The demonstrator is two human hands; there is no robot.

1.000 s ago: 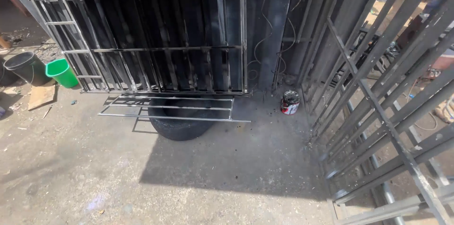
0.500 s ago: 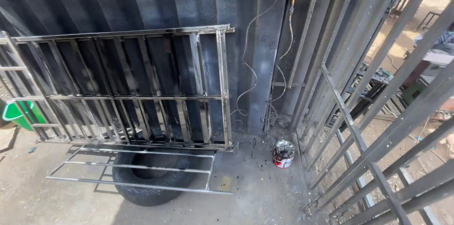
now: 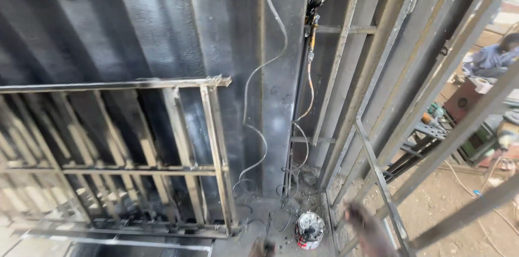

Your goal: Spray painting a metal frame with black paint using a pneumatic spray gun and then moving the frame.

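right hand: blurry shape (image 3: 365, 230) low at the bottom edge, right of centre; way too smeared to tell if the fingers are apart or closed, and can't tell if it's holding anything; looks to sit in front of the bottom of the slanted frame, touching or not I can't say
left hand: maybe the small dark blob (image 3: 265, 247) at the very bottom edge, barely in shot; grip can't be made out either
can: paint can (image 3: 309, 230) standing on the ground just left of the right hand, between the two blobs; white-ish open top, red on the side
frame: steel bar frame (image 3: 378, 181) leaning diagonally on the right side, right by the right hand
grille: welded metal grille (image 3: 213, 149) propped upright against the wall, left of the can
wall: dark corrugated metal (image 3: 162, 24) behind everything; loose wires (image 3: 254, 73) hanging down it toward the ground near the can
background: another person (image 3: 494, 57) in blue far off at the right edge, well apart from the hands
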